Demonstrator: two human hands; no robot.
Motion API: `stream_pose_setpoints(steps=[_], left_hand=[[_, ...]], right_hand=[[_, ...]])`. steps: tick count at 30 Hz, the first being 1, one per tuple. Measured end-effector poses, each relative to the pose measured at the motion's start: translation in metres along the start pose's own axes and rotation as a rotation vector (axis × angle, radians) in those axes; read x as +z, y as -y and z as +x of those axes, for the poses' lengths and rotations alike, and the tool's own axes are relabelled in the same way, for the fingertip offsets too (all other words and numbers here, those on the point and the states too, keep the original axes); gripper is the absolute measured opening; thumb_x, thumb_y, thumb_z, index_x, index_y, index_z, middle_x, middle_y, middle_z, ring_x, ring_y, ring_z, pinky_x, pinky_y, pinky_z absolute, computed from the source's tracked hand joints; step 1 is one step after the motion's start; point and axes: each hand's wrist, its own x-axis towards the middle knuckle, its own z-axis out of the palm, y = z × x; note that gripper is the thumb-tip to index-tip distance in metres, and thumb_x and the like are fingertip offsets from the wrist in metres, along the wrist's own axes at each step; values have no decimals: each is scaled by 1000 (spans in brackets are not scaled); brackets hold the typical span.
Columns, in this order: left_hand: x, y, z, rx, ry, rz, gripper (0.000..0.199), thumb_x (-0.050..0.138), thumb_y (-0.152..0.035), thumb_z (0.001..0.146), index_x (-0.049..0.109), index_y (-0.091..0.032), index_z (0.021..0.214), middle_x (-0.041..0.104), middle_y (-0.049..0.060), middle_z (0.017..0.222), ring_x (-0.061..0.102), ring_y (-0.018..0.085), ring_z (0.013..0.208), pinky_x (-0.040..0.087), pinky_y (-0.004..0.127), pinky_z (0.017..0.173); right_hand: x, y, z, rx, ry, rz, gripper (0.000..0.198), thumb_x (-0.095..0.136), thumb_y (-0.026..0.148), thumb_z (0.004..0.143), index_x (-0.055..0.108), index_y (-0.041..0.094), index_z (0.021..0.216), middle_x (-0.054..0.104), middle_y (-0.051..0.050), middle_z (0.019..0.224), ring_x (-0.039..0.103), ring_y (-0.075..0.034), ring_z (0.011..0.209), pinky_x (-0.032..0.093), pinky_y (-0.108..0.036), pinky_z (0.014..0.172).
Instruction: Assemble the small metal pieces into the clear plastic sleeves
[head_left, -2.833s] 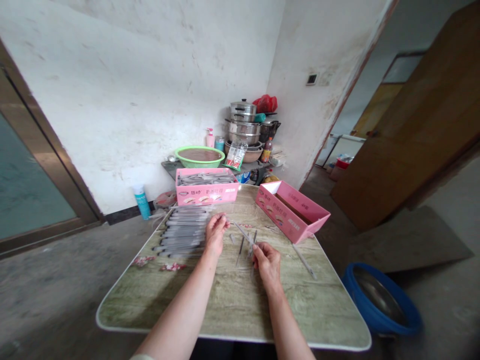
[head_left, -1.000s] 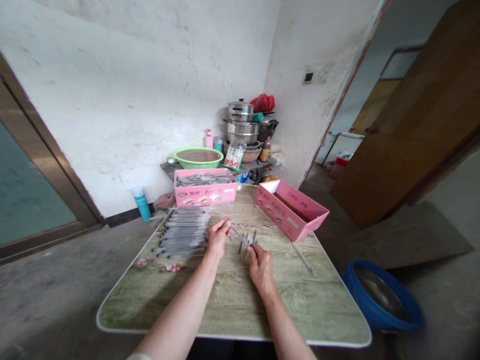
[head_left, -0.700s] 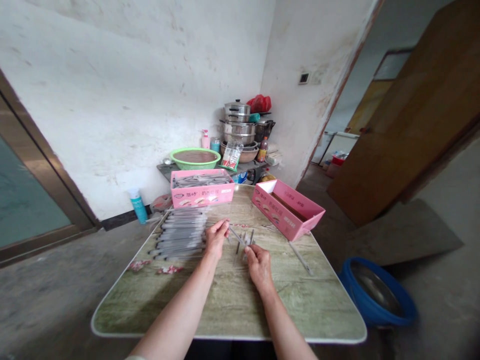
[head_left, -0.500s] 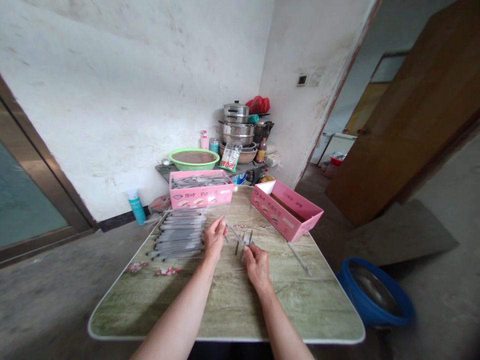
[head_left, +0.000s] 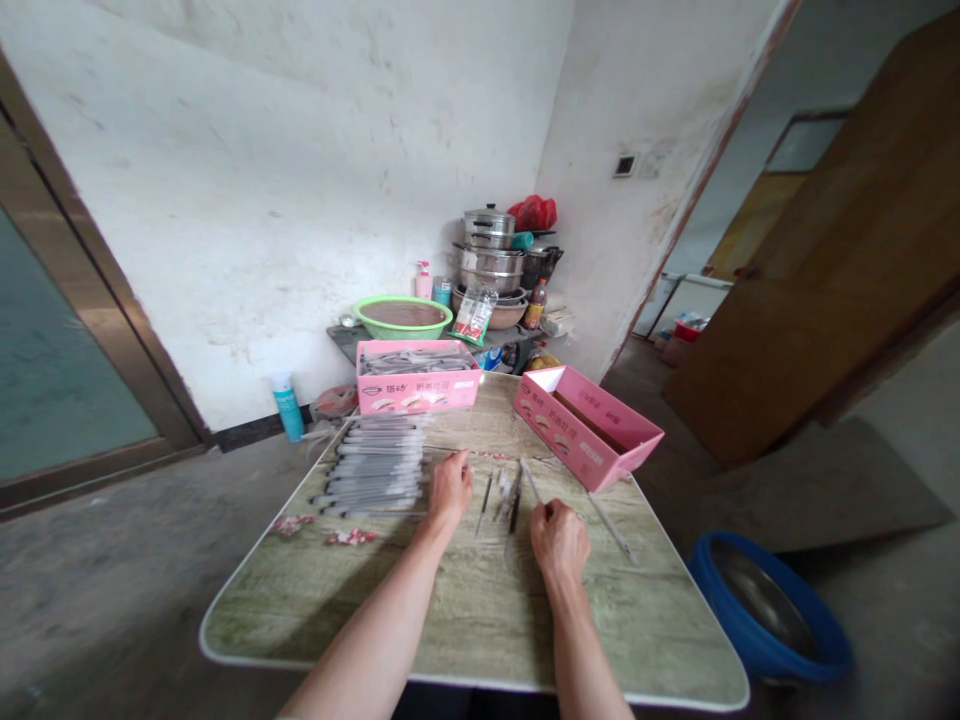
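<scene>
My right hand is closed around the near end of a slim whitish pen, which points away over the table. Curled fingers close my left hand just right of a row of pens; whatever is in it is hidden. That row of grey, translucent pens with dark ends lies side by side on the table. Between my hands are several small dark and clear pen parts, too small to name. Another single pen rests to the right of my right hand.
A pink box full of pens stands at the table's far edge. Another pink box sits angled at the right. Behind are a green basin and stacked pots. A blue bucket stands right of the table.
My hands have moved apart. The right hand has gone rightward and turned knuckles up with the pen; the small parts between them are now less covered. The view has shifted slightly left.
</scene>
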Motion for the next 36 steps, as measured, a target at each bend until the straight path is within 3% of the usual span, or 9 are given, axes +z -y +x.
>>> stream_pose_setpoints(steps=[5, 11, 20, 24, 26, 30, 36], left_hand=[[6, 9, -4, 84, 136, 123, 30, 68, -4, 61, 73, -24, 83, 61, 3, 71, 53, 18, 64, 39, 28, 70], [11, 4, -9, 193, 295, 120, 45, 62, -2, 66, 73, -25, 103, 68, 6, 86, 58, 19, 69, 44, 32, 74], [12, 4, -9, 193, 301, 138, 47, 63, -2, 67, 71, -24, 107, 69, 6, 94, 62, 19, 73, 48, 33, 78], [8, -13, -10, 207, 283, 191, 34, 58, -14, 78, 69, -21, 110, 70, 7, 98, 64, 18, 84, 48, 30, 81], [7, -19, -10, 170, 282, 149, 26, 54, -27, 86, 70, -20, 105, 71, 6, 91, 65, 18, 80, 48, 28, 75], [9, -18, -8, -25, 328, -66, 37, 51, -47, 87, 68, -16, 95, 65, 2, 67, 60, 14, 55, 45, 23, 51], [11, -15, -5, -181, 309, -403, 43, 63, -51, 76, 64, -11, 91, 63, 2, 68, 58, 14, 57, 45, 21, 46]], right_hand=[[3, 0, 1, -11, 14, -29, 32, 43, 33, 89, 69, 18, 80, 72, -15, 77, 69, -27, 74, 34, -28, 54], [4, -1, 1, -26, 9, -43, 31, 43, 33, 89, 69, 18, 80, 73, -14, 77, 69, -26, 73, 35, -28, 55], [1, 7, -4, -100, 49, -14, 26, 47, 31, 87, 67, 18, 76, 72, -12, 74, 68, -22, 69, 32, -25, 53], [5, 8, -7, -201, -27, 127, 31, 44, 34, 92, 66, 18, 79, 71, -9, 69, 66, -19, 63, 30, -24, 53], [8, 9, -9, -313, -49, 251, 33, 41, 36, 93, 66, 18, 81, 69, -6, 67, 64, -17, 60, 31, -23, 54], [15, 12, -13, -501, -59, 386, 35, 39, 36, 95, 65, 17, 81, 68, -6, 66, 63, -17, 59, 32, -22, 56], [23, 17, -16, -563, -53, 410, 32, 42, 35, 95, 66, 17, 85, 69, -7, 68, 64, -17, 59, 33, -22, 55]])
